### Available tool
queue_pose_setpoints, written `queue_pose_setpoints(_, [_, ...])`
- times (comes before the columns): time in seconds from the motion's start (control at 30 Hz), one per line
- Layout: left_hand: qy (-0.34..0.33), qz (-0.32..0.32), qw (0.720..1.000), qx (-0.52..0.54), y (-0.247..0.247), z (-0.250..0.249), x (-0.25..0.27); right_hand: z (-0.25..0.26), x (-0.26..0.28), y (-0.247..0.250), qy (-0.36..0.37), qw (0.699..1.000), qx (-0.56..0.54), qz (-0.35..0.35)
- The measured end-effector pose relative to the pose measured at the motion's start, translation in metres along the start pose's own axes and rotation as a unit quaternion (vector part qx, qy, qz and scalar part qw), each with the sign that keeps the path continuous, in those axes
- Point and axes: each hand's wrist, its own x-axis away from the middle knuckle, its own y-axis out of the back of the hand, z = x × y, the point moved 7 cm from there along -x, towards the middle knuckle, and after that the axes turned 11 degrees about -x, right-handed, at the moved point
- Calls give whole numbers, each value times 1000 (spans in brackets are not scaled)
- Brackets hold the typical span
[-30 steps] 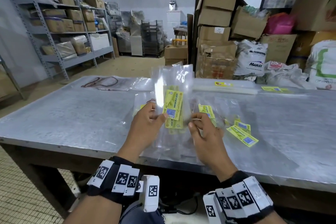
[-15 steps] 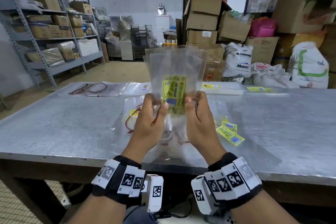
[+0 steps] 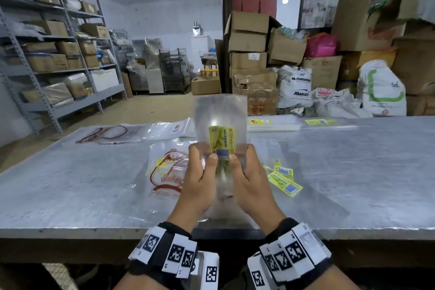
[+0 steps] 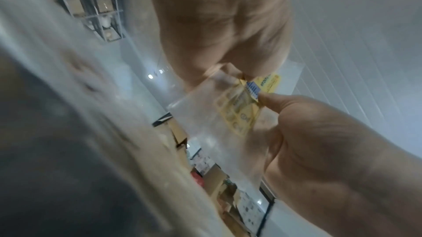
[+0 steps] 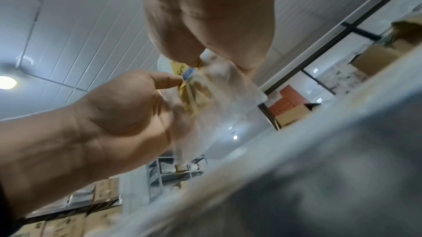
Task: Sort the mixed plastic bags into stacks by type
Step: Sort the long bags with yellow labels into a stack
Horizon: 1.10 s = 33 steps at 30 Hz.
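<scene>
Okay, both thumbs pinching, left hand point(image 3: 200, 180) and right hand point(image 3: 249, 179) hold the yellow-label bags point(image 3: 221, 125) upright; I square edges before stacking

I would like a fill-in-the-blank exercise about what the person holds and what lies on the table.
1. Both hands, the left hand and the right hand, hold up a bundle of clear bags with a ____ label.
2. The label reads "KEK ____".
3. Loose yellow labels lie on the table to the ____ of the hands.
4. The white sack behind the table says "____".

Missing words: yellow; PANDAN; right; MARLEX
</scene>
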Motion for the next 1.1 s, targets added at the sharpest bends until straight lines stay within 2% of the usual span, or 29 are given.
queue_pose_setpoints(0.2, [-23,78,997,10,-54,-43,-4,21,-12,67,45,996,48,-64])
queue_pose_setpoints(0.27, [-35,127,991,-16,-78,-52,-1,26,-12,99,57,993,72,-76])
queue_pose_setpoints(0.37, [-39,236,968,-74,-115,-54,4,25,-7,155,51,985,117,-112])
queue_pose_setpoints(0.5, [-83,337,918,-191,-143,-50,0,16,7,225,3,977,135,-163])
queue_pose_setpoints(0.63, [-94,431,849,-291,-159,-42,-11,8,19,261,-27,974,138,-176])
queue_pose_setpoints(0.7, [-98,472,806,-344,-166,-36,-15,-3,22,270,-46,974,134,-175])
queue_pose_setpoints(0.83, [-121,552,702,-434,-183,-26,-16,-25,26,279,-66,974,114,-186])
queue_pose_setpoints(0.9, [-116,572,681,-443,-189,-23,-17,-30,27,280,-67,972,116,-191])
queue_pose_setpoints(1.03, [-117,565,660,-481,-200,-14,-30,-29,28,278,-66,974,122,-182])
queue_pose_setpoints(1.1, [-111,557,662,-490,-203,-11,-38,-30,29,278,-67,975,119,-177])
